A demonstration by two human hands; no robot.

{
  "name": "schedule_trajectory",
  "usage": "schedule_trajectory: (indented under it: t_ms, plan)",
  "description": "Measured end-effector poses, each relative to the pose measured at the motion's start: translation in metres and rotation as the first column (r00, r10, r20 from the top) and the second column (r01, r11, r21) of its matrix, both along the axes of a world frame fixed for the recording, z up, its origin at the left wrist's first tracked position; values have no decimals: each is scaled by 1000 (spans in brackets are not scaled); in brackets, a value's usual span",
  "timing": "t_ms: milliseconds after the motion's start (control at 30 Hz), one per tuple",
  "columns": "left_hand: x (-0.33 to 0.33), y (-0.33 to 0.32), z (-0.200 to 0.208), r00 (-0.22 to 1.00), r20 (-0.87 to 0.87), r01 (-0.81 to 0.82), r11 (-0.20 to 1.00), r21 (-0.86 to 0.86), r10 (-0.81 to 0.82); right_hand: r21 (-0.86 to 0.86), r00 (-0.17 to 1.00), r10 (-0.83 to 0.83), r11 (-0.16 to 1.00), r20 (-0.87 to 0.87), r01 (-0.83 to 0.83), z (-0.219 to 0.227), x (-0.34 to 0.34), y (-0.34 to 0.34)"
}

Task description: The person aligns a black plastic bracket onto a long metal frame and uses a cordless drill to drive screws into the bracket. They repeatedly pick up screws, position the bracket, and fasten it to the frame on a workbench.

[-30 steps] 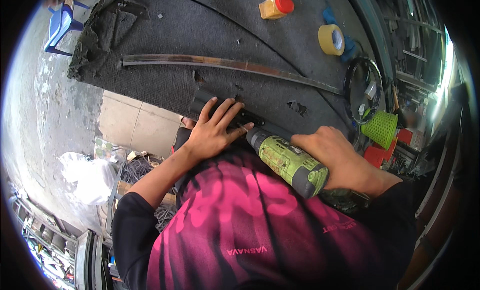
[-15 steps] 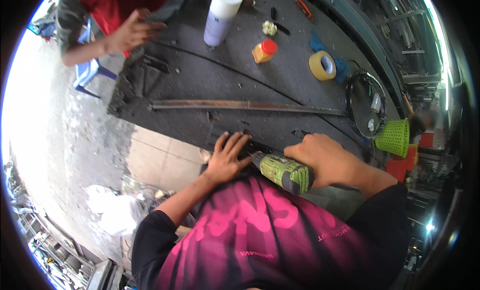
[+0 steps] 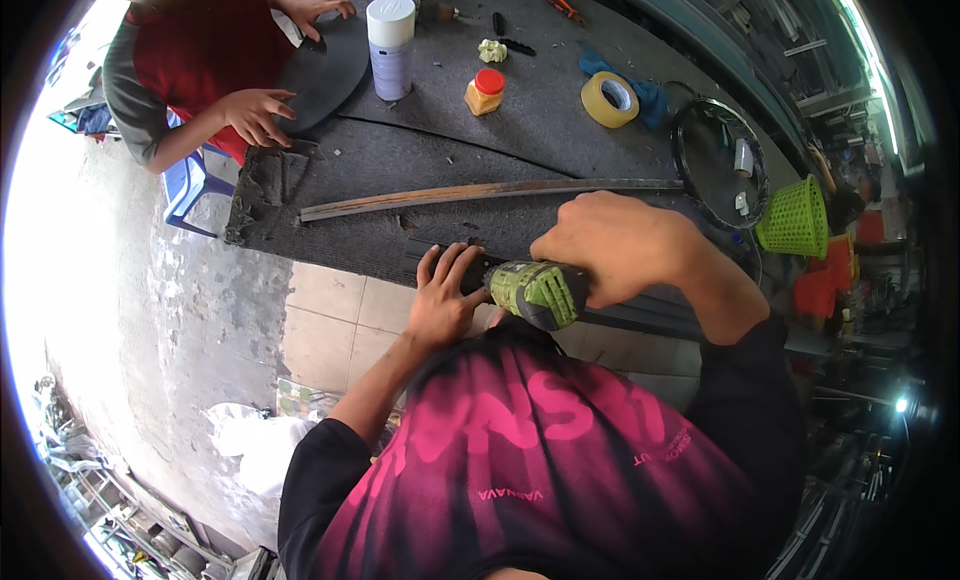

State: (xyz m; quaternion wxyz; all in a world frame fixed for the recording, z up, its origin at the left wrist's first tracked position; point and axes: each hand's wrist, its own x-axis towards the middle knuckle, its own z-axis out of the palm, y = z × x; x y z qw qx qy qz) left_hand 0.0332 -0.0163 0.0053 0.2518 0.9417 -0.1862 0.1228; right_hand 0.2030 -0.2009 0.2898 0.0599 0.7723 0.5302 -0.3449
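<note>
My right hand (image 3: 625,242) is wrapped round a green and black cordless drill (image 3: 538,292), whose front end points left toward my other hand. At the bench's near edge, my left hand (image 3: 445,298) is closed over a dark bar (image 3: 432,252), fingers on top and thumb close to the drill's front. The drill's tip and the spot it meets are hidden. Beyond both hands, a long, narrow, brown-grey strip (image 3: 480,193) lies across the dark workbench (image 3: 385,165).
Opposite on the left, a co-worker's hands (image 3: 258,115) rest at a black disc (image 3: 330,75). A spray can (image 3: 391,55), a red-lidded jar (image 3: 485,92), yellow tape (image 3: 609,100) and a round black-rimmed tray (image 3: 715,185) stand farther back. A green basket (image 3: 797,218) is at right.
My right hand and the drill have shifted left, closer to my left hand. The view has moved, and the co-worker's two hands and the black disc have come into sight.
</note>
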Motion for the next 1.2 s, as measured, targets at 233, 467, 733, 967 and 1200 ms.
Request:
schedule_trajectory:
  t_ms: [233, 467, 733, 967, 1200]
  plan:
    - [2, -6, -2, 995, 93, -44, 999, 20, 42, 314, 909, -379, 854, -174, 416, 22, -4, -56]
    - [-1, -9, 10, 995, 35, -83, 983, -164, 90, 42, 743, -648, 758, 166, 651, -26, -21, -116]
    - [14, -18, 37, 983, -42, -182, 953, -243, 178, 180, 590, -807, 586, 35, 790, -45, -45, -155]
    - [103, 30, 40, 915, 163, -324, 912, -252, 370, 290, 619, -784, 606, 58, 741, -57, -43, -168]
    - [181, 64, 29, 946, -60, -319, 948, -5, 319, 248, 540, -830, 499, -139, 831, -43, -18, -158]
